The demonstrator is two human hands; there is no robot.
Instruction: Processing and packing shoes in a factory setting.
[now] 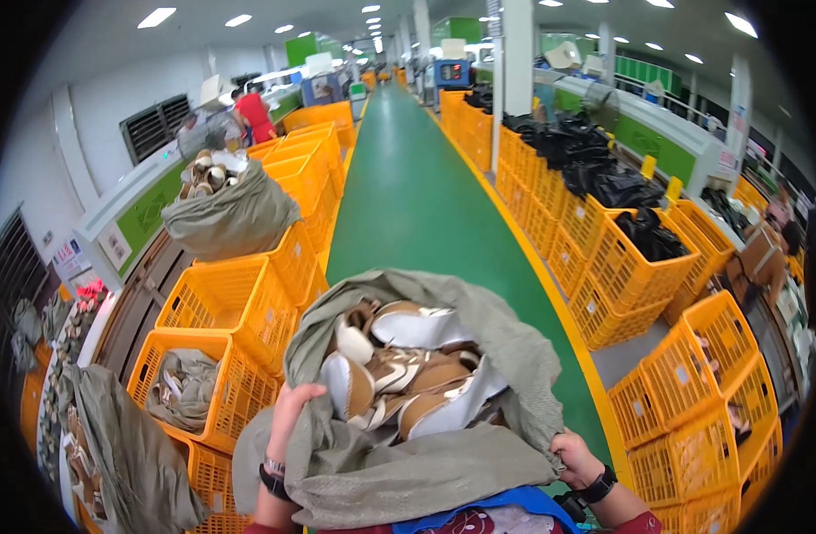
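In front of me is a large grey-green woven sack [426, 472], its mouth wide open toward me. Inside lie several brown and white shoe uppers [417, 369], piled loosely with their pale linings showing. My left hand [294, 411] grips the sack's left side, thumb over the cloth and the other fingers mostly hidden by it. At the right side, my right hand [579, 458] is closed on a bunched fold of the rim. Dark bands circle both wrists.
Stacked yellow crates [216, 298] line the left, one bearing another full sack [234, 214]. More yellow crates [644, 254], some holding black plastic bags [648, 233], stand on the right. A green walkway [399, 178] runs between them. A person in red [254, 114] stands far left.
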